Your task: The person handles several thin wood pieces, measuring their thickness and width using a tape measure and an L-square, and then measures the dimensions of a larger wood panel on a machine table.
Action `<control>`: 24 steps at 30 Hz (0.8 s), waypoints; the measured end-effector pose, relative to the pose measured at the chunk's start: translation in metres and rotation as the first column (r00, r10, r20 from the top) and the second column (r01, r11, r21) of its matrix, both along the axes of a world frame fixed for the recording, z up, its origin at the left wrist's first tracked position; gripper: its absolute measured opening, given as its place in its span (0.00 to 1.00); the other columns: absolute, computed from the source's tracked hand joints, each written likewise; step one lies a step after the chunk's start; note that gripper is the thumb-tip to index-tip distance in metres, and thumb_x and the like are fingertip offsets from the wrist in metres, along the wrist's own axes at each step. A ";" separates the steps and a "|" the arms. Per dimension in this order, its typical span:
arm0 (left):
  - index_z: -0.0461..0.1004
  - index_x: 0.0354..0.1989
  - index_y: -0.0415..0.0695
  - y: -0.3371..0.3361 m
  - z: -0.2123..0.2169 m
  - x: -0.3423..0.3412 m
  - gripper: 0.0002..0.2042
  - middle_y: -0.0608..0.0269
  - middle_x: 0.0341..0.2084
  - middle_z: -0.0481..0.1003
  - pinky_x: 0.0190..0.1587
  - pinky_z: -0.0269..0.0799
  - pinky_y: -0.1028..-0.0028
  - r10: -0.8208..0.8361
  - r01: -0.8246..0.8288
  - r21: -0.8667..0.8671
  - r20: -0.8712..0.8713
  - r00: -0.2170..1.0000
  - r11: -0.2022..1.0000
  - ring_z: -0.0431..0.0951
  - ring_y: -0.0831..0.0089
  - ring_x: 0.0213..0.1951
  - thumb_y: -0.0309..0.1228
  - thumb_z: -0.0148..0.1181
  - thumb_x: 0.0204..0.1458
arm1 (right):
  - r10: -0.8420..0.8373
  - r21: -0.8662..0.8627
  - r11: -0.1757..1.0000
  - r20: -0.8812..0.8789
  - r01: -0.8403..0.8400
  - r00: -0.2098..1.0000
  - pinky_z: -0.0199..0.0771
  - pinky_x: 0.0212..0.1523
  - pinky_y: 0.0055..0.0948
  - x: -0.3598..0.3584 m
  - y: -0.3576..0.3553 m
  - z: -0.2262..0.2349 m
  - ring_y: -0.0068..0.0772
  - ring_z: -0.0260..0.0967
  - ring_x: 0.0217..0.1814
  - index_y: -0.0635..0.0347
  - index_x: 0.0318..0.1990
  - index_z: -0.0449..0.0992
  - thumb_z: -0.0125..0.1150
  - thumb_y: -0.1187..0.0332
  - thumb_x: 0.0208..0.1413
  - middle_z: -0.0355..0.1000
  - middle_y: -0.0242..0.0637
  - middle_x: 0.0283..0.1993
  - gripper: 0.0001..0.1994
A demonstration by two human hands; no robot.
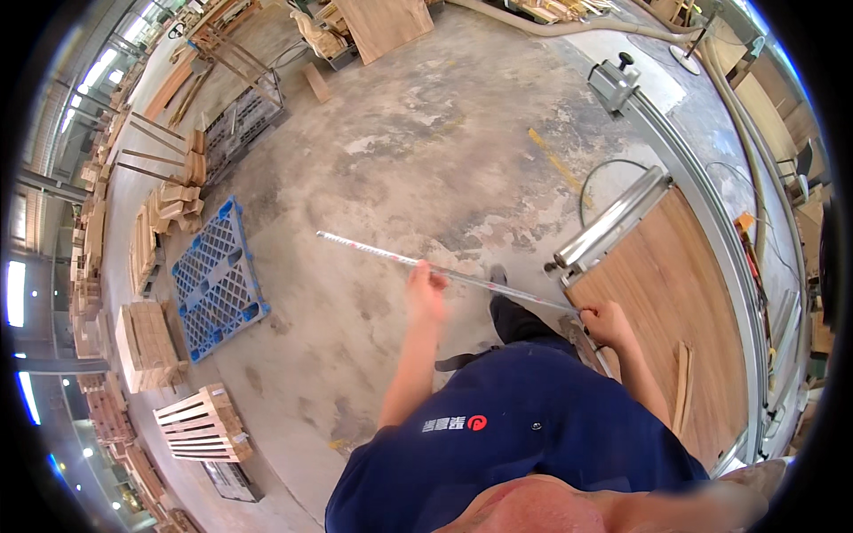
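A long, pale measuring tape (498,288) with small red marks stretches across the space in front of me, its free end out to the left over the floor. My left hand (428,293), slightly blurred, has its fingers closed around the tape partway along. At the tape's right end my right hand (608,325) is closed on it, beside the edge of a brown wood-grain panel (662,284). Whether a tape case sits inside that fist is hidden. Thin wooden strips (683,386) lie on the panel.
A metal roller (613,222) borders the panel's far edge, and a long aluminium rail (684,164) runs along its right. On the left stand a blue plastic pallet (218,280), stacked timber (147,346) and a slatted wooden pallet (203,425). A large board (382,27) is at the back.
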State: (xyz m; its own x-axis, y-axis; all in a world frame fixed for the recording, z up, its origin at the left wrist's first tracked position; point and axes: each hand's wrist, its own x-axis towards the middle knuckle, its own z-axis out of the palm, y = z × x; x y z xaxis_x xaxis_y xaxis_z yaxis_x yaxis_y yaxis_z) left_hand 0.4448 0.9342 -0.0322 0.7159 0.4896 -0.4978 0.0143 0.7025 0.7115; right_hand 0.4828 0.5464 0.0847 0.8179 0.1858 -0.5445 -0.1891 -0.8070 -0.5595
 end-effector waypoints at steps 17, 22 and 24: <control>0.72 0.40 0.43 0.348 0.072 0.272 0.13 0.68 0.26 0.72 0.33 0.70 0.74 0.619 -0.632 0.170 0.130 0.775 0.756 0.71 0.76 0.27 0.41 0.56 0.70 | 0.421 0.154 0.897 -0.005 -0.415 0.907 0.77 0.43 0.45 0.451 0.185 -0.056 0.56 0.78 0.38 0.60 0.39 0.84 0.54 0.64 0.54 0.79 0.51 0.33 0.14; 0.73 0.48 0.41 0.388 -0.024 0.416 0.15 0.63 0.37 0.78 0.42 0.78 0.66 0.610 -0.608 -0.055 0.053 0.790 0.792 0.78 0.68 0.37 0.43 0.50 0.72 | 0.249 0.120 0.956 0.151 -0.268 0.957 0.77 0.38 0.43 0.560 0.170 -0.069 0.52 0.78 0.35 0.64 0.37 0.83 0.57 0.66 0.54 0.79 0.50 0.31 0.12; 0.72 0.52 0.41 0.392 -0.038 0.511 0.17 0.61 0.41 0.79 0.47 0.79 0.61 0.606 -0.602 -0.107 0.012 0.795 0.791 0.79 0.65 0.42 0.43 0.47 0.73 | 0.159 0.116 0.977 0.155 -0.178 0.975 0.77 0.37 0.40 0.611 0.165 -0.071 0.46 0.78 0.33 0.64 0.38 0.84 0.59 0.67 0.54 0.78 0.48 0.30 0.12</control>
State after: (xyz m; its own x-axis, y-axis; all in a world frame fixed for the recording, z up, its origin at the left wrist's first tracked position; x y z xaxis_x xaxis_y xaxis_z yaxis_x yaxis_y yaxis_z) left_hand 0.9562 1.3263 -0.0699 0.3116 0.7826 -0.5389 -0.4644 0.6202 0.6322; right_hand 1.0934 0.7118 0.0139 0.8369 0.3883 -0.3858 0.0334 -0.7397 -0.6721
